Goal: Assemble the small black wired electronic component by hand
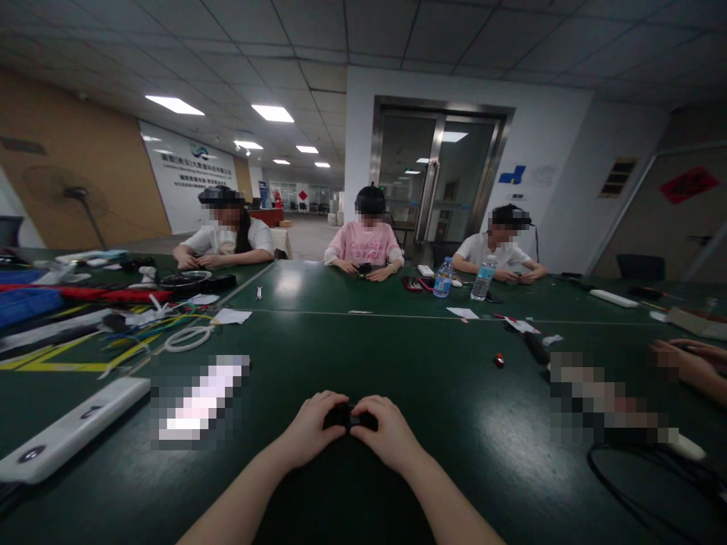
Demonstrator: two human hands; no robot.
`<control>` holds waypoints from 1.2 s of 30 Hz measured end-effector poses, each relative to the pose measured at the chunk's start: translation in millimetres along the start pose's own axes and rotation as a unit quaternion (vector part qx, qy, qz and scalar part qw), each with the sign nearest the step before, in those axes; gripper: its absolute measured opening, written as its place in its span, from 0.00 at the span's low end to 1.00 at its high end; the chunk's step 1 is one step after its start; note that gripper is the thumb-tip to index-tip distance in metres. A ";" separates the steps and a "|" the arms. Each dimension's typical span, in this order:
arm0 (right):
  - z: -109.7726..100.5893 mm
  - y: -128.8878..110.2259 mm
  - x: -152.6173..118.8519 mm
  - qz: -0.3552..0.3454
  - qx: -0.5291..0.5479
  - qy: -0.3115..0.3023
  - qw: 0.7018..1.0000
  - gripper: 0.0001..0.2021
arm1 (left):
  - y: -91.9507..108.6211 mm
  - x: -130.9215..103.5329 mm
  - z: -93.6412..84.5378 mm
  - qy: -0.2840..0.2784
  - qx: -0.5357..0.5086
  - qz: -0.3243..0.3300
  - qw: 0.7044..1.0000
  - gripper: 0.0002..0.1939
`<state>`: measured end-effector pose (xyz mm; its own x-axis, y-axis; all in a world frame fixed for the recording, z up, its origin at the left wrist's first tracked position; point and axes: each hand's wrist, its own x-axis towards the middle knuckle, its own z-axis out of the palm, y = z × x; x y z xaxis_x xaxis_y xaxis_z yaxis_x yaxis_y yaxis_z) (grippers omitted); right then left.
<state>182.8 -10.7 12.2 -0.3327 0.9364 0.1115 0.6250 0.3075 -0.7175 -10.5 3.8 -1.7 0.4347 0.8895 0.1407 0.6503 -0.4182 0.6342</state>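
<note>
In the middle foreground, my left hand [307, 430] and my right hand [393, 433] face each other just above the green table. Between them is a small dark object [344, 415], which both hands grip, one at each end, with curled fingers and thumbs. Its kind cannot be made out, since the fingers cover most of it and it is black against the dark tabletop. The thumb tips almost meet at its near side.
To the left are a white power strip [79, 428], a blurred bright screen [207, 397] and tangled cables [187, 338]. A small red item [498, 360], water bottles [443, 278] and black cables [641, 454] lie rightward. Several people sit around the green table [318, 341].
</note>
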 end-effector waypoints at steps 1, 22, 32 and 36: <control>0.1 0.3 0.2 -0.001 -0.001 0.000 1.000 0.10 | -1.0 0.1 0.5 -0.001 0.000 0.000 1.000 0.22; -11.7 -0.3 -1.9 0.030 0.060 0.081 0.994 0.11 | 0.3 -0.5 -2.0 -0.007 -0.003 -0.013 1.000 0.23; -22.9 12.1 -0.2 0.015 0.090 0.132 0.987 0.15 | 3.2 -0.5 -4.5 -0.011 -0.010 -0.022 1.000 0.23; -29.4 14.1 -2.0 0.035 0.098 0.131 0.986 0.15 | 3.8 -1.5 -5.2 -0.011 -0.015 -0.027 0.999 0.23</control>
<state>213.1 -3.2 22.1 -0.0847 0.9735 0.2126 0.4829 0.2268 -0.8458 -11.8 1.9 4.4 0.4136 0.9061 0.0887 0.6549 -0.3638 0.6624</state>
